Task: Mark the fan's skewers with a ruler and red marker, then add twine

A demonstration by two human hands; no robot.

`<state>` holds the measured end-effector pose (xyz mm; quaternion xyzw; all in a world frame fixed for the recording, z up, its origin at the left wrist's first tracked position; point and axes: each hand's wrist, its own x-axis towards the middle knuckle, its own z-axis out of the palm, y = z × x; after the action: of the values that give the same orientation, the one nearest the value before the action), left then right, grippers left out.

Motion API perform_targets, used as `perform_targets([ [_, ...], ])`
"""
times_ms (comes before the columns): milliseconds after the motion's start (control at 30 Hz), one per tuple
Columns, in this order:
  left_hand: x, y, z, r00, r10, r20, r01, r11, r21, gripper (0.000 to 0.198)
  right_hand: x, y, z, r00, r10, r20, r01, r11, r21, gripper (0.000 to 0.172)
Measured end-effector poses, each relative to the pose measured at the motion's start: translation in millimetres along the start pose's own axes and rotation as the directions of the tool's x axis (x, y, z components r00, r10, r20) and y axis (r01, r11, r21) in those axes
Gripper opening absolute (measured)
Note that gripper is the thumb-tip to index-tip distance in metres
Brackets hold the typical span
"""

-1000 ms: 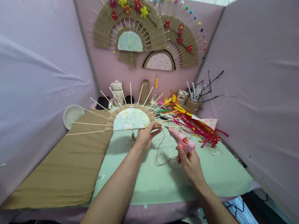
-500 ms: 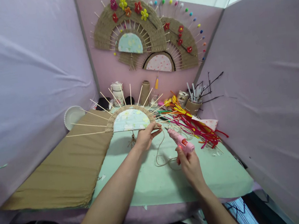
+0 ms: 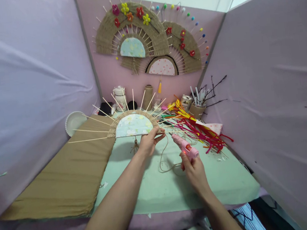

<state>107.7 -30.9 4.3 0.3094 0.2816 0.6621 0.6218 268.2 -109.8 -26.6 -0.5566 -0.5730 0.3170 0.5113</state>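
My left hand [image 3: 150, 141] grips the lower right corner of a half-round fan [image 3: 134, 125], which has a floral cloth centre, a twine-woven rim and thin sticks fanning outward. A tassel [image 3: 136, 144] hangs under its straight edge. My right hand [image 3: 193, 167] is closed around a pink glue gun [image 3: 182, 143], whose nozzle points up and left, close to the fan's right corner but apart from it. Loose twine [image 3: 162, 161] runs from near that corner down onto the green tabletop [image 3: 156, 191] and toward my right hand.
Brown cloth-covered board [image 3: 63, 175] lies at left, beside a white dish [image 3: 74, 123]. Behind stand a floral jar [image 3: 120, 98], a twine spool [image 3: 148, 97] and a pot [image 3: 197, 109] with twigs. Colourful pipe cleaners [image 3: 205, 135] lie at right. Finished fans [image 3: 130, 26] hang behind.
The whole view has shifted slightly, with the background a little lower. Both hands keep their holds, and the fan and glue gun have barely moved.
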Motion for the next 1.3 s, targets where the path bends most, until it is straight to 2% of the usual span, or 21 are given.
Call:
perform_targets([
  [200,1,0,-1.1,1.000,-0.003,0.017,0.003,1.000,-0.012,0.038,-1,-2,1,1.000,0.014,0.005,-0.014,1.000,0.017,0.039],
  [400,0,3,-0.2,0.999,-0.031,0.023,0.032,0.998,-0.061,0.037,-3,2,4,1.000,0.002,0.007,-0.002,0.993,0.122,0.040],
  [600,-2,8,-1.2,0.994,-0.071,0.080,0.081,0.988,-0.131,0.037,-5,2,9,0.999,-0.033,-0.028,0.038,0.977,0.212,0.038],
  [800,-3,11,-2.3,0.987,-0.097,0.127,0.119,0.976,-0.184,0.039,-5,-3,13,0.997,-0.064,-0.038,0.070,0.975,0.209,0.033],
  [967,-4,11,-2.8,0.978,-0.100,0.184,0.137,0.970,-0.200,0.039,-2,5,18,0.996,-0.084,-0.029,0.089,0.965,0.246,0.033],
  [1133,-6,12,-1.4,0.978,-0.102,0.182,0.137,0.973,-0.188,0.040,-2,12,20,0.996,-0.085,-0.037,0.092,0.948,0.306,0.033],
  [1300,-6,12,-1.4,0.980,-0.106,0.168,0.137,0.973,-0.186,0.039,-2,14,20,0.991,-0.130,-0.013,0.129,0.952,0.277,0.033],
])
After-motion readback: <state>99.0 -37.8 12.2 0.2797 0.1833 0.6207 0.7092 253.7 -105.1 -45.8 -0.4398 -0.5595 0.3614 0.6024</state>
